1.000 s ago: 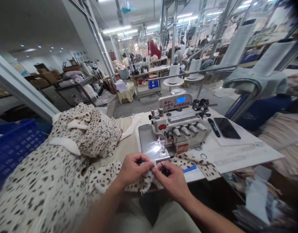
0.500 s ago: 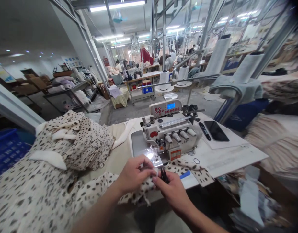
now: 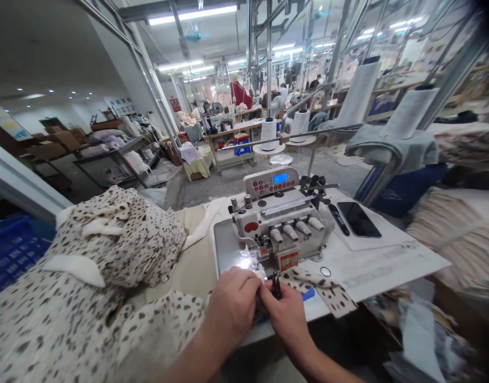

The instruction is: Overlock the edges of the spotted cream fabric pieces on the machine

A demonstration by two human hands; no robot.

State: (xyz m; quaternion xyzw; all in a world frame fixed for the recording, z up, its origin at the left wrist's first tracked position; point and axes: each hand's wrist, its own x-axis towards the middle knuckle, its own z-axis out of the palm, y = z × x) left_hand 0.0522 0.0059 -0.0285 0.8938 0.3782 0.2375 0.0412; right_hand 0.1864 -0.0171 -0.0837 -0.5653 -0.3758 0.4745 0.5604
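Note:
My left hand (image 3: 233, 299) is closed, back of the hand up, pinching the edge of a cream fabric with dark spots (image 3: 170, 314) just in front of the sewing machine's needle area. My right hand (image 3: 287, 313) meets it at the fingertips. Black thread snips (image 3: 276, 286) are held in my right hand, blades upward. A bit of white cloth (image 3: 261, 272) shows above the fingertips; the rest of the gripped edge is hidden. Close behind stands the overlock sewing machine (image 3: 250, 217), its work light on.
A large heap of spotted fabric (image 3: 149, 250) lies left. Right of the machine are a spotted offcut (image 3: 340, 298), a blue-handled tool (image 3: 309, 294), a black marker (image 3: 339, 219) and a phone (image 3: 359, 218). Scraps (image 3: 422, 330) fill a box below right. Thread cones (image 3: 269, 133) stand behind.
My left hand has moved right and rolled over, covering the cloth edge and loose ends that hung below. My right hand has shifted slightly right, still holding the snips.

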